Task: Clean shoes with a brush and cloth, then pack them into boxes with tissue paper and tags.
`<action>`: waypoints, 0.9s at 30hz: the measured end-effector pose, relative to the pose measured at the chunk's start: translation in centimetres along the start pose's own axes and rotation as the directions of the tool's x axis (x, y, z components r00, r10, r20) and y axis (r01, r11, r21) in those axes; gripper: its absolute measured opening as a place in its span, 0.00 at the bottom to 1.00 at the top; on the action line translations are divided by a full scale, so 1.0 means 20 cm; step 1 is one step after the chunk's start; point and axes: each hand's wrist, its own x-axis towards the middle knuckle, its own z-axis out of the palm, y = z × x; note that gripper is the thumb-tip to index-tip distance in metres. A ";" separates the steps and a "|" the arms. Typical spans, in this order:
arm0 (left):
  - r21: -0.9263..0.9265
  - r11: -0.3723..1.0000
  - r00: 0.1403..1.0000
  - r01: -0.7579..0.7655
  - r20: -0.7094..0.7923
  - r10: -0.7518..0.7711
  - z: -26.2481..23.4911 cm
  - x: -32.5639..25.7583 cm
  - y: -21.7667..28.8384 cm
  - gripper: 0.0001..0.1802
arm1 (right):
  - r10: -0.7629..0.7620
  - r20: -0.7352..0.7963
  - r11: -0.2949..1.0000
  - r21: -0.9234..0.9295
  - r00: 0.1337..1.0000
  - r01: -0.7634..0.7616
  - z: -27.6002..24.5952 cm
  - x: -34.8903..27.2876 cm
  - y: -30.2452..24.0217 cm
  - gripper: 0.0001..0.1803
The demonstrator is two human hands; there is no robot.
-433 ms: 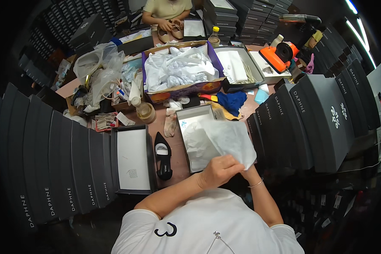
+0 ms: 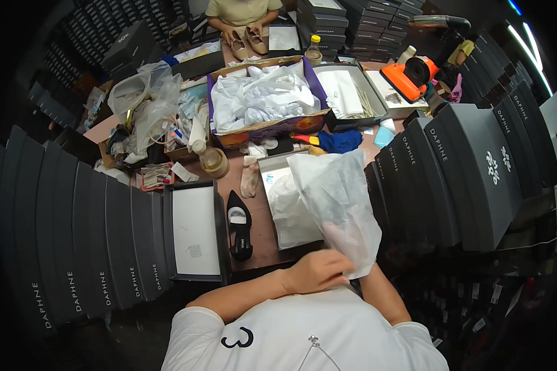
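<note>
The thin translucent white wrapper [image 2: 343, 191] now hangs longer and nearer, over the right side of an open white-lined grey box [image 2: 270, 179]. The left hand [image 2: 319, 271] has moved nearer, blurred fingers curled at the wrapper's edge, grip unclear; the right hand [image 2: 340, 236] shows faintly through it, fingers unreadable. Dark grey cardboard boxes [image 2: 93, 241] flank the pinkish desk [image 2: 262, 226].

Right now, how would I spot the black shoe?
On the pink table, find the paper-filled box nearest the white shirt. Left of it lies the pointed shoe. Unlike the tan shoes across the table, it's black, single and unheld.
</note>
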 end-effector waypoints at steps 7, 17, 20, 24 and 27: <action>-0.991 0.132 0.458 0.011 -0.112 -0.882 -0.13 -0.06 -0.30 0.38 | -0.416 0.147 0.859 -0.260 0.897 0.441 0.02 0.34 -0.25 0.27; -0.403 0.641 0.605 0.653 -0.231 -0.762 -0.12 0.12 -0.26 0.43 | 0.300 0.068 0.553 0.800 0.952 -0.231 0.02 0.42 -0.05 0.44; 0.463 0.641 0.791 0.612 -0.356 -0.498 -0.23 0.03 -0.36 0.55 | 0.436 0.193 0.368 0.853 0.879 -0.370 -0.14 0.52 0.19 0.35; 0.780 0.346 0.588 0.521 -0.034 -0.808 -0.32 -0.27 -0.79 0.22 | 0.218 0.278 0.973 0.012 0.936 -0.230 -0.16 0.63 0.73 0.35; 0.282 0.565 0.598 0.775 -0.617 -0.512 -0.52 -0.25 -0.78 0.10 | 0.391 0.323 0.894 -0.356 0.862 -0.273 -0.09 0.70 0.81 0.42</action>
